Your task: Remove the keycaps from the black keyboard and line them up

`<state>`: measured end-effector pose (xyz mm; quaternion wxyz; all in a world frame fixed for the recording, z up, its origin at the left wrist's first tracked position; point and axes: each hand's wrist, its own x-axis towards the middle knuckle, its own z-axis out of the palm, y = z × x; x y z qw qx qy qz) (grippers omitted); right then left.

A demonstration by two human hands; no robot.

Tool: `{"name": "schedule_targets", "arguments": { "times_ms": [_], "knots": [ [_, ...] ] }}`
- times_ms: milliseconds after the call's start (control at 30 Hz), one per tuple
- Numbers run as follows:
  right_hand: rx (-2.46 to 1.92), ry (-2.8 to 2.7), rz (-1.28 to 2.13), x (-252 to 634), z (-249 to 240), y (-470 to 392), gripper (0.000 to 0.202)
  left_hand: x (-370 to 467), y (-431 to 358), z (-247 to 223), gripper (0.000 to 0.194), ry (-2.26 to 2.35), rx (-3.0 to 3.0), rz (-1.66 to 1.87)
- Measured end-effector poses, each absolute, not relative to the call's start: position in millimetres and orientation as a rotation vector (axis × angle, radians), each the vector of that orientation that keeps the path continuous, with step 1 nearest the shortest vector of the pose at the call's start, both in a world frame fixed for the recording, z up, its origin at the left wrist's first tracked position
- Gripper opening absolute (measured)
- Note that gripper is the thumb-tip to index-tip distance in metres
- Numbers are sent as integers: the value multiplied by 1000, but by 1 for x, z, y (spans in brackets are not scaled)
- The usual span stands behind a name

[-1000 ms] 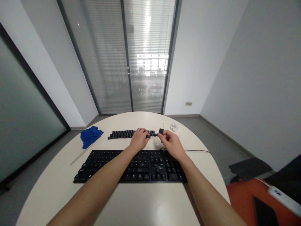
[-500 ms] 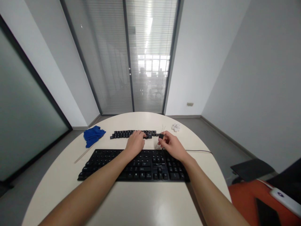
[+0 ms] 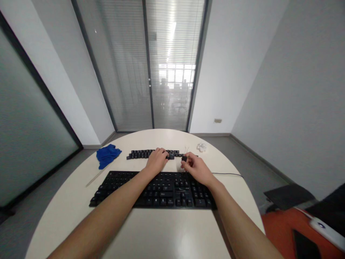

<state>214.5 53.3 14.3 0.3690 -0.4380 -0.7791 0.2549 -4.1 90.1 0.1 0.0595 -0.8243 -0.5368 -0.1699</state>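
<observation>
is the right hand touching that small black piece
Touching: the head view shows the small black piece at the thumb and fingertips of the right hand, with no gap between.

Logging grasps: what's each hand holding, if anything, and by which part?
Right hand: a small wire tool, pinched by its black body between thumb and fingers. Left hand: at the keycaps; can't tell whether it grips one.

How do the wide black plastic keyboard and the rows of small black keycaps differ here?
The wide black plastic keyboard is one long slab; the small black keycaps are separate pieces lined up in rows. The keyboard lies nearer the person, while the keycaps lie farther off, partly hidden by the left hand. Both rest on the pale table.
</observation>
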Motion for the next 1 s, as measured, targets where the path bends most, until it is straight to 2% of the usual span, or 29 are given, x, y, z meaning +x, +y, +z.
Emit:
{"name": "schedule_targets", "arguments": {
  "times_ms": [300,767,1000],
  "knots": [
    [-1137,-2016,631,215,15,54,17,3,98,-1,18,-1611,-2499,-455],
    [-1140,-2034,629,215,18,53,16,1,96,-1,24,-1637,-2489,-530],
    [-1076,-2063,722,215,24,49,10,5,63,10,21,-1763,-2511,-632]
  ]
}}
